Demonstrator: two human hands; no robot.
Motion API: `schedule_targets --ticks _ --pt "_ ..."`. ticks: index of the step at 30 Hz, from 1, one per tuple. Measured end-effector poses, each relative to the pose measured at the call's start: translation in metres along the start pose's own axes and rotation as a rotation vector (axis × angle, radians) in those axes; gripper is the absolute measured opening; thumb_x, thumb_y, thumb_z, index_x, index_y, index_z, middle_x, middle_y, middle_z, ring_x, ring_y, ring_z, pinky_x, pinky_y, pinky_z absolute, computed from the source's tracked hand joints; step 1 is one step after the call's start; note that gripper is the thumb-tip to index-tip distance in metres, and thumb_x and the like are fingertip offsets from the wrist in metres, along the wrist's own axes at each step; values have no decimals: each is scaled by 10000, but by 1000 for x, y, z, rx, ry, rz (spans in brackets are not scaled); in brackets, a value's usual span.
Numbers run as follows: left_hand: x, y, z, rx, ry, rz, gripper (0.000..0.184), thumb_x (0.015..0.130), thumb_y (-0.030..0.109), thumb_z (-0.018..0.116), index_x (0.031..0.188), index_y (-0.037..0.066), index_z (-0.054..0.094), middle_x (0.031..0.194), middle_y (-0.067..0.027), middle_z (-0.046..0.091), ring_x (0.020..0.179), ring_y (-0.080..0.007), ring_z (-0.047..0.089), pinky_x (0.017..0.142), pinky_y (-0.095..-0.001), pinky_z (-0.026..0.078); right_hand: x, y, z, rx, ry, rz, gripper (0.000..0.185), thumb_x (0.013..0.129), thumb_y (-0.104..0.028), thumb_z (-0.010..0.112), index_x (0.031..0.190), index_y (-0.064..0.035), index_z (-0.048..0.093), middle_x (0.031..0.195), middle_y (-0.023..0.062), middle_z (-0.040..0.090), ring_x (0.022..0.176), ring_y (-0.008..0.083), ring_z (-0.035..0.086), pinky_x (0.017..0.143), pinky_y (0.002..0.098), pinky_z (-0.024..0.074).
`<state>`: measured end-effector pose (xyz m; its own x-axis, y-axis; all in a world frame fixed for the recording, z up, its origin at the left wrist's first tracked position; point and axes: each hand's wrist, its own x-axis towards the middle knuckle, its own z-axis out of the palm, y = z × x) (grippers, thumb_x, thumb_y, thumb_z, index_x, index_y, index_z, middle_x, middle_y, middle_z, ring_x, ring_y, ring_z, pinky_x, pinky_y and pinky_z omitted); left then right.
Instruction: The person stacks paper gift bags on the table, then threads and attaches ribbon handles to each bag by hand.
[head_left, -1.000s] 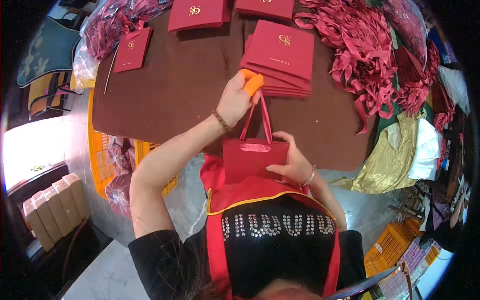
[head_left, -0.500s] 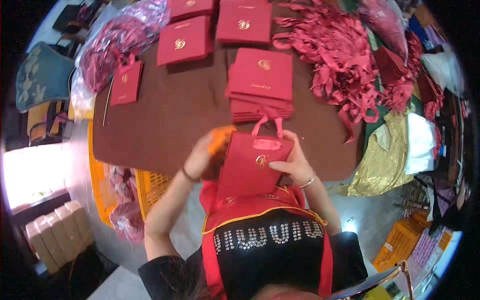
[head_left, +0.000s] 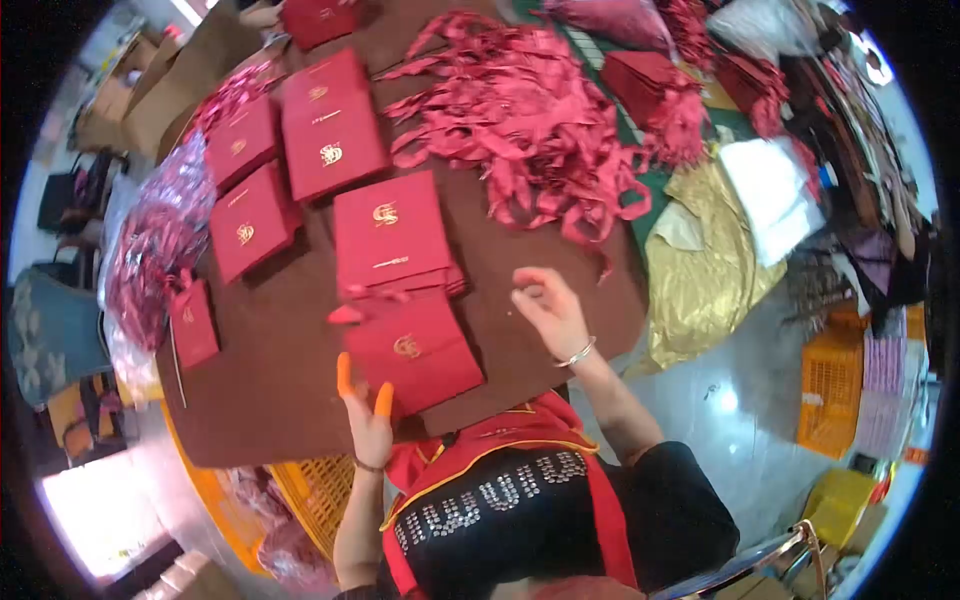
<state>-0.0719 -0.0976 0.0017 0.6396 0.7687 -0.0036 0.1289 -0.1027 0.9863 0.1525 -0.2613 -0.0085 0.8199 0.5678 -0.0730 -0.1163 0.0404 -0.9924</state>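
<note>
A red paper bag [head_left: 415, 350] with a gold emblem lies on the brown-covered table in front of me, its ribbon handle [head_left: 365, 304] towards the stack behind. My left hand [head_left: 367, 425] is at the bag's near left corner, with orange covers on two spread fingers. One covered finger meets or overlaps the bag's edge; I cannot tell whether it presses on it. To the right of the bag, my right hand [head_left: 553, 318] is over the table, fingers loosely curled and apart, with nothing visible in them. Just beyond the bag is a stack of red bags [head_left: 390, 225].
A heap of red ribbons [head_left: 530, 115] covers the far right of the table. More red bag stacks [head_left: 335, 130] stand at the far left, near a small red bag [head_left: 193, 325]. Gold wrapping [head_left: 700, 270] hangs at the right edge; a yellow crate [head_left: 300, 500] stands below left.
The bag went from both hands in front of my apron to the table. My right hand came off it to the right, and my left fingers spread. The view turned rightward.
</note>
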Motion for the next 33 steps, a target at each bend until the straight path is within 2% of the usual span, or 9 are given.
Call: schedule_targets --ticks 5,7,9,12,19,21,27,29,33 --pt "-10 9 -4 544 -194 -163 756 806 65 609 1409 68 153 832 -60 552 635 -127 491 592 -258 431 23 -23 -69 -1161 460 -537 316 763 -148 629 1056 -70 541 973 115 554 805 282 577 650 371 475" --pt "-9 2 -6 648 -237 -108 743 803 85 617 1403 68 179 764 -65 554 591 -149 503 568 -266 432 24 -26 -82 -1303 438 -302 321 789 -162 613 1086 -63 539 957 152 579 800 328 581 669 372 479" --pt "-10 -25 -18 908 -282 237 645 794 170 642 1349 68 329 593 -76 555 551 -240 550 539 -322 448 27 -19 -88 -1128 343 -70 341 812 -181 589 1130 -79 524 834 141 607 724 318 591 636 377 481" --pt "-5 32 -4 1005 -217 -136 499 792 223 649 1232 58 481 725 -116 608 615 -304 573 560 -371 460 15 -21 -71 -890 124 -43 345 837 -117 555 1178 -90 519 700 65 584 586 152 560 553 284 458" --pt "-5 58 22 521 -368 687 479 718 144 696 1163 72 534 851 -123 606 688 -306 572 600 -370 445 -37 -31 17 208 -475 517 188 843 -112 581 1008 -28 614 799 -10 599 686 52 532 599 184 419" --pt "-6 54 28 353 -587 386 428 704 86 701 1106 44 562 871 -144 606 682 -267 580 566 -322 434 -46 -20 42 418 -548 651 206 859 -137 561 1040 -46 595 816 -18 595 678 55 534 606 177 408" --pt "-9 56 13 309 -454 538 510 714 -24 669 1188 -6 480 918 -154 616 823 -218 619 693 -299 494 -44 -27 56 649 -594 785 217 853 -139 577 1048 -47 584 815 -10 598 656 55 534 576 168 407" --pt "-22 52 9 -240 -475 -13 492 747 -46 644 1207 17 479 982 -148 617 923 -228 612 796 -320 501 -30 -35 52 256 -708 532 221 862 -152 572 1055 -45 580 801 5 600 631 60 524 573 188 419" --pt "-18 63 -23 -668 -449 -95 797 731 -118 623 1388 100 229 1098 -222 554 1019 -291 574 841 -366 499 6 -39 67 -519 -624 -436 200 808 -164 596 996 -99 619 836 24 618 735 187 542 643 297 420"
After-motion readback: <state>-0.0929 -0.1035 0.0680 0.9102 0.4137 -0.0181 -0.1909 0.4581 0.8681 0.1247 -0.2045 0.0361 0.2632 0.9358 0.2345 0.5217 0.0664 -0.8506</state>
